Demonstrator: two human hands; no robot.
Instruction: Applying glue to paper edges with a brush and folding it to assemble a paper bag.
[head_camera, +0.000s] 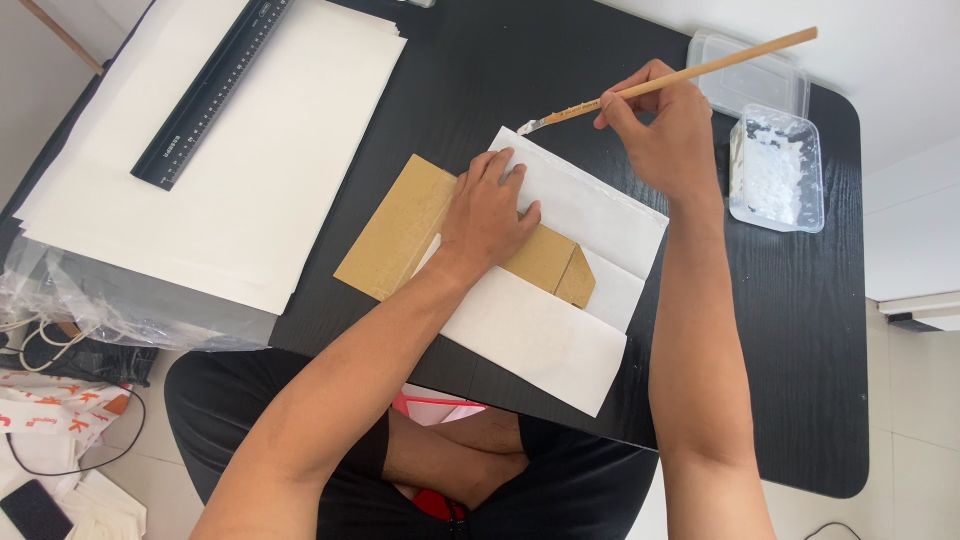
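While our left hand (490, 205) presses flat, fingers spread, on the brown cardboard (400, 232) and white paper (560, 300) at the middle of the black counter (800, 320), our right hand (665, 130) pinches a wooden brush (690, 75), its tip over the paper's far corner, near a tub of white paste (778, 168).

Black wood-grain counter (800, 330). White paper sheet (560, 330), brown cardboard (400, 235). Tan wooden brush (690, 72), white paste on tip. Clear tub (778, 168) of white paste. Black ruler (215, 90), white marks, on white paper stack (250, 180).
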